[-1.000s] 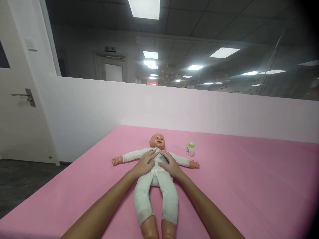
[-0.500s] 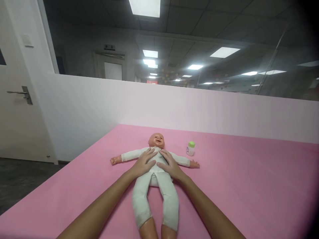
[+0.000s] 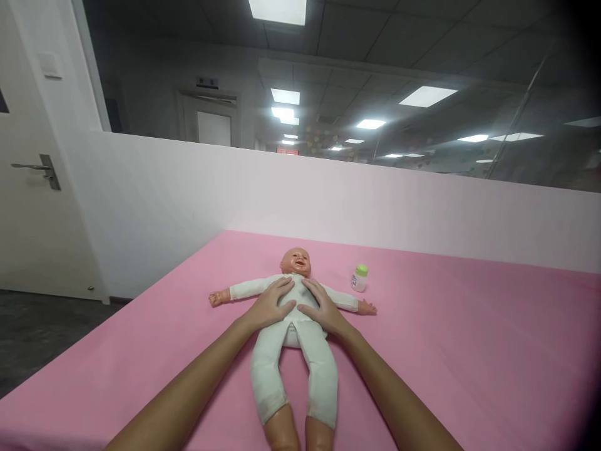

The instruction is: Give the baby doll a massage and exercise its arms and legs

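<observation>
A baby doll point(image 3: 293, 351) in a white suit lies on its back on the pink mat point(image 3: 451, 351), arms spread, head toward the far wall. My left hand point(image 3: 272, 302) rests flat on the left side of its chest, fingers apart. My right hand point(image 3: 322, 307) lies flat on the right side of its chest, fingers apart. Neither hand grips anything. A small white bottle with a green cap point(image 3: 359, 278) stands upright on the mat, just beyond the doll's right-side arm.
A low white partition wall point(image 3: 328, 200) runs along the mat's far edge, with dark glass above it. A white door with a lever handle point(image 3: 37, 169) is at the left. Dark floor point(image 3: 42, 332) lies beside the mat's left edge.
Both hands stay pressed on the doll's chest with only slight shifts. The view has tilted a little.
</observation>
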### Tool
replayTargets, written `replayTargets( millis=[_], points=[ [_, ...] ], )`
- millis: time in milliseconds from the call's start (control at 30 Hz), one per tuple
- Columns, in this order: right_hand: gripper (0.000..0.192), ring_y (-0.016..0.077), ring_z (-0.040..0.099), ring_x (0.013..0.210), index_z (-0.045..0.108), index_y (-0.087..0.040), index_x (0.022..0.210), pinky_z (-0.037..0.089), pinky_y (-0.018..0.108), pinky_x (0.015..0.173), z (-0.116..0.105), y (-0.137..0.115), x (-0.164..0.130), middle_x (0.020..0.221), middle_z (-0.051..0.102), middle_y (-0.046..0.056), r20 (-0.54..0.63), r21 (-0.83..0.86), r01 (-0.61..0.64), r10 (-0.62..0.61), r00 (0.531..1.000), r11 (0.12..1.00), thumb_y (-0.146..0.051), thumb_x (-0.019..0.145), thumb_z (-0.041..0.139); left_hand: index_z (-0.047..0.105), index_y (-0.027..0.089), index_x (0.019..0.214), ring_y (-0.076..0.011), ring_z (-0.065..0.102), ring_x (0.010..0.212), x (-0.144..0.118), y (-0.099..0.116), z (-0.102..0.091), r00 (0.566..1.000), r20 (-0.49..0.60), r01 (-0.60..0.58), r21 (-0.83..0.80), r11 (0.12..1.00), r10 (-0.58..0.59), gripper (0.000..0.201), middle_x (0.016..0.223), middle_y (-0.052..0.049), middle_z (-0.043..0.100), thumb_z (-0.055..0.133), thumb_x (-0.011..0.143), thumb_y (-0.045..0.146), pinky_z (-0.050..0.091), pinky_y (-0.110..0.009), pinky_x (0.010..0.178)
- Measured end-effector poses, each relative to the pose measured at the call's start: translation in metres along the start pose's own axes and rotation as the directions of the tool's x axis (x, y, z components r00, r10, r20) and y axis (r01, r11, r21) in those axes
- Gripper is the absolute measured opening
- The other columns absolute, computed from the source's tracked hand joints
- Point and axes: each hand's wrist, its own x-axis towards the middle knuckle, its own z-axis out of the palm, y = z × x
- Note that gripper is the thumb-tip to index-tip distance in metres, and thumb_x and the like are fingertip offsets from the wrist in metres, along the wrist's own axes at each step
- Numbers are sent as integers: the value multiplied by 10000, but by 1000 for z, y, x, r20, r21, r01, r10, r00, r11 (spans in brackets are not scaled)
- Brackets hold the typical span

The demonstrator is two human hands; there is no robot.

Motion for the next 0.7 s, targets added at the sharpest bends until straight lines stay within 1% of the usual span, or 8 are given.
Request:
replayTargets(
  millis=[100,200,267,333,433,533,633,700],
  points=[
    [566,288,464,1384,580,-274,1364,347,496,1200,2,-1,3,1418,534,81,-33,-2,-13,13,999,1000,-371,823,712,588,235,1446,-297,417,1467,2,2,1,1000,14,-12,4,1000,12,500,1562,-77,492,533,952,285,315,-505,1239],
    [502,279,504,1337,612,-271,1319,370,488,1183,4,1,4,1330,569,73,-53,8,3,-3,999,1000,-347,829,691,625,218,1411,-269,432,1456,4,5,0,1000,15,-14,7,1000,13,500,1532,-82,528,457,942,182,302,-485,1247],
    [510,277,482,1368,601,-288,1345,351,492,1198,4,3,3,1368,554,69,-47,17,21,-20,999,1000,-365,847,684,620,220,1416,-262,418,1467,3,5,-1,1000,10,-2,-15,1000,2,480,1542,-80,517,434,974,222,290,-487,1252],
    [556,281,429,1425,573,-307,1391,319,498,1219,3,7,1,1457,512,67,-26,27,30,-30,999,999,-414,859,697,597,245,1438,-271,384,1489,1,4,-1,1000,11,15,-47,999,-15,466,1573,-69,479,462,1003,344,276,-503,1257],
    [665,287,347,1491,518,-320,1457,271,506,1245,3,11,0,1574,422,62,9,44,18,-18,1000,999,-478,848,733,557,259,1474,-303,318,1523,-3,2,0,999,17,52,-79,996,-50,572,1619,-67,410,564,962,515,244,-531,1264],
    [654,286,366,1479,533,-322,1444,276,505,1243,3,12,1,1562,444,59,-9,54,16,-16,1000,998,-474,844,743,558,264,1472,-307,310,1525,-3,3,1,998,23,52,-87,995,-50,552,1627,-71,394,563,967,485,243,-540,1262],
    [516,270,460,1398,599,-311,1366,339,483,1208,4,9,3,1430,542,62,-52,58,29,-26,998,998,-445,878,700,632,248,1399,-284,424,1455,0,6,1,1000,-23,-3,-60,998,2,437,1549,-94,493,476,997,326,321,-519,1227],
    [443,261,497,1351,631,-304,1319,367,470,1189,4,7,3,1345,568,63,-66,56,29,-25,998,998,-434,898,670,700,232,1301,-272,531,1348,1,11,0,996,-80,-44,-27,999,42,397,1421,-110,598,467,982,265,400,-491,1172]
  ],
)
